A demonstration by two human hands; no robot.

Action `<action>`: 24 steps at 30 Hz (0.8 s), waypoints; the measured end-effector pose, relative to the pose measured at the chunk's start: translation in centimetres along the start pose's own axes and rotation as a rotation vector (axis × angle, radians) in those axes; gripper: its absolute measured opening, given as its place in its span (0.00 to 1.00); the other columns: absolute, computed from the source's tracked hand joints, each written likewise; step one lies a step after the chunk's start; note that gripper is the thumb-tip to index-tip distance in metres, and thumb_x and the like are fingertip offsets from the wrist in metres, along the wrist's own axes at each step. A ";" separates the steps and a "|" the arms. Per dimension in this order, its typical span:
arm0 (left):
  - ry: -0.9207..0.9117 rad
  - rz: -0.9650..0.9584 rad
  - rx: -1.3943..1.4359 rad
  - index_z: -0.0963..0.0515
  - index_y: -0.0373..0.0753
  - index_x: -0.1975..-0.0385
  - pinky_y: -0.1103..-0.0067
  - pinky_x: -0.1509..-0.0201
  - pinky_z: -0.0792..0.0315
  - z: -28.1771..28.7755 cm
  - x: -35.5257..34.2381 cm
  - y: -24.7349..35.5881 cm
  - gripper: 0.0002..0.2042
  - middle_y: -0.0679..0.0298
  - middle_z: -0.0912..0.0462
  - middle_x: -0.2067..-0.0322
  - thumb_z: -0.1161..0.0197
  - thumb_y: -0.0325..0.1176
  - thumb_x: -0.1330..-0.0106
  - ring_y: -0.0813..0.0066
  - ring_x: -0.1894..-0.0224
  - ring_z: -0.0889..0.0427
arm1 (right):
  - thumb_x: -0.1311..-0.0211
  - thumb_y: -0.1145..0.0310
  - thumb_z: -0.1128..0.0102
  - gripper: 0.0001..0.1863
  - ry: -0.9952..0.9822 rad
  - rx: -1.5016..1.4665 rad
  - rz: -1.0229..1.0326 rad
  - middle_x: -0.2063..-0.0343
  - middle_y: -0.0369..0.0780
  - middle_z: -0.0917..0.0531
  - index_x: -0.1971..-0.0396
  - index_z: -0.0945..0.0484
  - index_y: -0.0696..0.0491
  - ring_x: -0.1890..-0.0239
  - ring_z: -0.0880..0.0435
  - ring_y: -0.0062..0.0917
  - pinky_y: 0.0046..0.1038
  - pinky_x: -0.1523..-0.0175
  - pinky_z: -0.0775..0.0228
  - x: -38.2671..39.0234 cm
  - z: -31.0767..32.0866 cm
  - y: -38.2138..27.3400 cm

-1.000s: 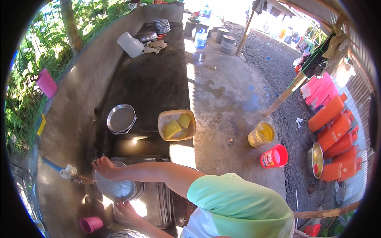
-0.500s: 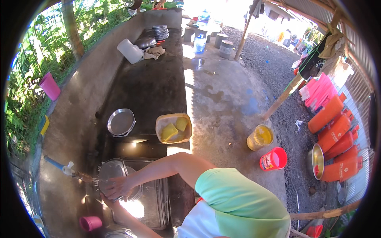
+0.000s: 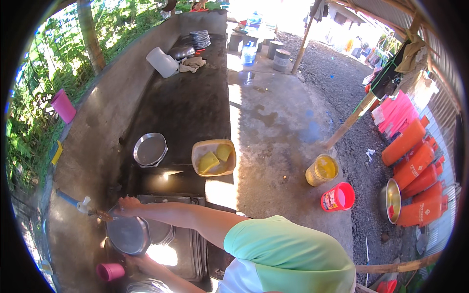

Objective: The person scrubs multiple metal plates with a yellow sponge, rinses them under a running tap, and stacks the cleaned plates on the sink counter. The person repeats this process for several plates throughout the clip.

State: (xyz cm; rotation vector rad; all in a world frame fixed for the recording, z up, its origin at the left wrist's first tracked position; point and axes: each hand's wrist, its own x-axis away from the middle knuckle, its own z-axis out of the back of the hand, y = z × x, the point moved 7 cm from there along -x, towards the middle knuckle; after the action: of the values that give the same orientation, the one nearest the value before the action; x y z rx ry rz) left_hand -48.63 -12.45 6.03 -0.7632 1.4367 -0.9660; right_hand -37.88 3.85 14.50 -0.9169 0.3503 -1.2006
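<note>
A grey metal plate with an angular rim [image 3: 128,236] is tilted under the tap [image 3: 85,207] on the wall at the left. My right hand [image 3: 129,206] is closed on its far edge, with the arm stretched across the sink. My left hand [image 3: 138,262] grips its near edge; the fingertips are partly hidden by the plate. Beside it, more round metal plates [image 3: 161,231] lie on large flat trays [image 3: 188,259] in the sink. A pink cup [image 3: 111,272] lies close to my left hand.
On the dark counter are another angular metal plate [image 3: 150,150] and a tub with yellow sponges [image 3: 196,149]. A yellow bucket [image 3: 317,175] and a red bucket [image 3: 332,199] stand at right. Farther off are a white jug [image 3: 162,62] and stacked plates [image 3: 200,38].
The plate has moved left and nearer me, under the tap. My right hand has shifted from its face to its far edge; my left hand has moved nearer me along with it.
</note>
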 end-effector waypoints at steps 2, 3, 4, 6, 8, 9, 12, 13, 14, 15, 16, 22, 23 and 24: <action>0.238 -0.405 -0.710 0.40 0.38 0.43 0.66 0.44 0.37 2.2 0.8 3.3 0.30 0.53 0.35 0.45 0.45 0.47 0.44 0.63 0.44 0.34 | 0.56 0.55 0.38 0.29 -0.112 -0.068 0.095 0.58 0.46 0.22 0.51 0.29 0.51 0.55 0.23 0.41 0.36 0.52 0.29 -1.0 0.1 -1.8; 0.316 -0.545 -0.926 0.40 0.38 0.42 0.65 0.42 0.39 3.0 0.7 4.6 0.33 0.53 0.35 0.44 0.47 0.52 0.44 0.62 0.43 0.36 | 0.58 0.55 0.36 0.29 -0.159 -0.107 0.137 0.61 0.45 0.21 0.53 0.27 0.50 0.58 0.21 0.40 0.36 0.55 0.27 -1.1 0.1 -2.6; 0.394 -0.686 -1.141 0.41 0.37 0.42 0.64 0.40 0.42 3.6 0.4 5.8 0.35 0.53 0.36 0.44 0.50 0.57 0.45 0.61 0.41 0.38 | 0.59 0.56 0.36 0.27 -0.132 -0.048 0.212 0.61 0.45 0.21 0.55 0.26 0.49 0.58 0.21 0.40 0.35 0.55 0.27 -1.1 0.7 -3.5; 0.569 -0.995 -1.531 0.42 0.35 0.42 0.61 0.36 0.47 3.2 0.4 7.1 0.42 0.53 0.37 0.42 0.54 0.67 0.46 0.59 0.39 0.41 | 0.61 0.58 0.35 0.25 -0.177 0.028 0.426 0.60 0.44 0.21 0.58 0.23 0.49 0.58 0.21 0.39 0.34 0.54 0.28 0.1 1.3 -5.2; 0.573 -0.870 -1.487 0.47 0.36 0.39 0.48 0.36 0.58 3.6 -0.9 7.1 0.44 0.52 0.51 0.37 0.57 0.69 0.47 0.47 0.35 0.54 | 0.58 0.60 0.37 0.20 -0.125 0.100 0.664 0.62 0.41 0.20 0.61 0.22 0.49 0.60 0.21 0.36 0.32 0.56 0.29 2.2 2.8 -5.9; 0.563 -0.628 -1.374 0.52 0.37 0.37 0.50 0.36 0.53 4.1 -1.7 6.4 0.45 0.49 0.58 0.36 0.54 0.67 0.47 0.46 0.34 0.62 | 0.56 0.61 0.38 0.18 -0.124 0.113 0.746 0.63 0.40 0.19 0.62 0.21 0.48 0.60 0.21 0.35 0.32 0.57 0.29 3.1 3.6 -5.5; 0.403 -0.475 -1.017 0.51 0.33 0.38 0.61 0.41 0.37 1.5 -2.6 5.3 0.37 0.45 0.51 0.38 0.45 0.47 0.44 0.49 0.38 0.45 | 0.55 0.63 0.41 0.10 -0.107 0.188 1.012 0.71 0.37 0.18 0.69 0.19 0.46 0.64 0.21 0.32 0.33 0.62 0.29 5.9 5.6 -3.2; 0.469 -0.689 -1.227 0.47 0.32 0.41 0.63 0.43 0.35 -0.4 -2.0 6.5 0.33 0.45 0.45 0.41 0.45 0.42 0.45 0.50 0.41 0.39 | 0.58 0.65 0.39 0.10 -0.057 0.240 1.085 0.73 0.36 0.19 0.71 0.18 0.46 0.68 0.21 0.32 0.30 0.63 0.29 6.4 6.1 -2.1; 0.544 -0.974 -1.451 0.42 0.32 0.43 0.65 0.44 0.33 -2.4 -0.8 7.3 0.30 0.45 0.38 0.44 0.46 0.37 0.46 0.51 0.45 0.33 | 0.61 0.70 0.39 0.10 0.131 0.179 1.230 0.76 0.37 0.20 0.72 0.18 0.46 0.70 0.21 0.31 0.31 0.63 0.30 7.6 7.4 -1.1; 0.576 -0.792 -1.701 0.36 0.32 0.48 0.66 0.46 0.31 -2.6 -1.6 6.5 0.25 0.47 0.29 0.51 0.46 0.32 0.47 0.53 0.49 0.29 | 0.60 0.72 0.41 0.15 0.088 0.142 1.128 0.68 0.40 0.25 0.67 0.21 0.47 0.65 0.24 0.32 0.31 0.59 0.30 6.9 7.3 0.6; 0.786 -0.966 -1.994 0.34 0.32 0.50 0.70 0.48 0.31 -3.7 -1.0 6.7 0.23 0.49 0.28 0.52 0.47 0.30 0.48 0.57 0.51 0.27 | 0.59 0.75 0.42 0.19 0.087 0.180 1.001 0.59 0.43 0.31 0.61 0.24 0.49 0.60 0.26 0.32 0.30 0.56 0.31 6.0 6.6 2.2; 0.629 -1.630 -3.117 0.34 0.34 0.51 0.73 0.58 0.29 -4.6 -2.1 -3.7 0.20 0.54 0.27 0.58 0.47 0.28 0.46 0.67 0.56 0.26 | 0.45 0.71 0.50 0.40 -0.233 -0.990 -0.298 0.47 0.43 0.36 0.35 0.60 0.44 0.66 0.24 0.28 0.51 0.60 0.29 0.5 -2.9 9.8; 0.383 -1.745 -3.268 0.34 0.35 0.51 0.74 0.59 0.29 -4.0 -1.8 -6.0 0.20 0.54 0.27 0.58 0.47 0.28 0.45 0.69 0.56 0.26 | 0.45 0.67 0.48 0.34 -0.298 -0.916 -0.270 0.52 0.44 0.28 0.38 0.50 0.47 0.62 0.23 0.35 0.45 0.58 0.28 0.4 -4.4 8.8; 0.171 -1.796 -3.430 0.34 0.35 0.51 0.75 0.60 0.28 -3.0 -1.5 -7.7 0.19 0.54 0.27 0.58 0.46 0.28 0.45 0.71 0.56 0.26 | 0.46 0.66 0.47 0.32 -0.232 -0.608 -0.079 0.55 0.45 0.27 0.40 0.46 0.48 0.62 0.23 0.37 0.43 0.57 0.28 -0.1 -4.4 7.4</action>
State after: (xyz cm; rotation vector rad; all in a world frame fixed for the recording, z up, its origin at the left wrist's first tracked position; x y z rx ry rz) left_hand -52.06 -14.14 13.49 1.3789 -0.0086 -0.8760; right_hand -36.19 2.61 6.17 -1.5930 0.5072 -1.0566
